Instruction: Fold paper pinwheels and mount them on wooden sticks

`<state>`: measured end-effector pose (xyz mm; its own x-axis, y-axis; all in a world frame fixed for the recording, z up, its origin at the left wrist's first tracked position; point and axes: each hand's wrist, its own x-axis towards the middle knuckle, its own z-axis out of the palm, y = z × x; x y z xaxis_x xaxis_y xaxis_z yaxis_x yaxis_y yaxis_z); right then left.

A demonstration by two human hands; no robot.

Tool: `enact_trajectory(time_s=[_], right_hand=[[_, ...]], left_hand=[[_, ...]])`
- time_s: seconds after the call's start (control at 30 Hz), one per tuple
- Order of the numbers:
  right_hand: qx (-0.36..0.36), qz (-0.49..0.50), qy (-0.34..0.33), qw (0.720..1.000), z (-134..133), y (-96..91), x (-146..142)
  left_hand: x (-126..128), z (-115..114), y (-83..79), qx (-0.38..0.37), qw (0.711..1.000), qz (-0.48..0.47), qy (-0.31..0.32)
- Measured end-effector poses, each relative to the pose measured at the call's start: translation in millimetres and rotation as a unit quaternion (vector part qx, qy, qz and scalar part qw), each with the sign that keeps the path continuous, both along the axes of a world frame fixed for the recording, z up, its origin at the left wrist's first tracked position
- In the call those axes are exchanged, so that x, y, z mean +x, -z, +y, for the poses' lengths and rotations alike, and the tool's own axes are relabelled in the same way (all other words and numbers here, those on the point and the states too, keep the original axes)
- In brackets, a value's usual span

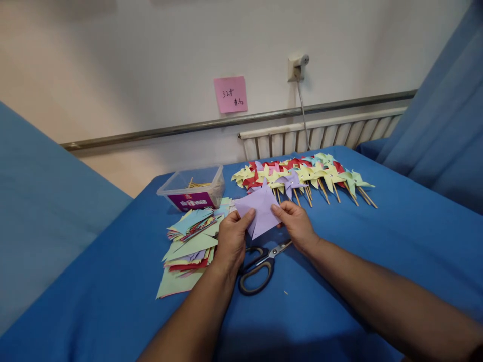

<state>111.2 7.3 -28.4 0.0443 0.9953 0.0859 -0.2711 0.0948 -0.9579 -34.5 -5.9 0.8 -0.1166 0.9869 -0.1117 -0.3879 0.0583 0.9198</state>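
Note:
Both my hands hold one lilac paper square (pixel 259 208) just above the blue table (pixel 377 261). My left hand (pixel 232 240) pinches its left edge with thumb on top and fingers closed. My right hand (pixel 296 223) pinches the right edge the same way. Black-handled scissors (pixel 260 265) lie on the table right under and between my wrists, untouched.
A loose pile of coloured paper squares (pixel 188 246) lies left of my left hand. Behind it stands a clear plastic box (pixel 192 190) with wooden sticks inside. A row of finished paper pinwheels (pixel 302 176) on sticks lies across the back. A radiator (pixel 320 136) and wall are beyond.

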Motion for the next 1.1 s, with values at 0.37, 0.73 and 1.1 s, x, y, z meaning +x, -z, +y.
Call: enact_trajectory(time_s=[0.37, 0.73, 1.1], right_hand=[[0.02, -0.026, -0.013, 0.999, -2, -1.8, 0], [0.036, -0.037, -0.01, 0.999, 2, 4.3, 6], [0.324, -0.293, 0.141, 0.889, -13, -10.0, 10]], left_hand=[[2, -4, -8.2, -0.002, 0.999, -0.03, 0.029], [2, -3, -6.1, -0.006, 0.998, -0.051, 0.029], [-1, 1, -10.8, -0.048, 0.99, -0.134, -0.011]])
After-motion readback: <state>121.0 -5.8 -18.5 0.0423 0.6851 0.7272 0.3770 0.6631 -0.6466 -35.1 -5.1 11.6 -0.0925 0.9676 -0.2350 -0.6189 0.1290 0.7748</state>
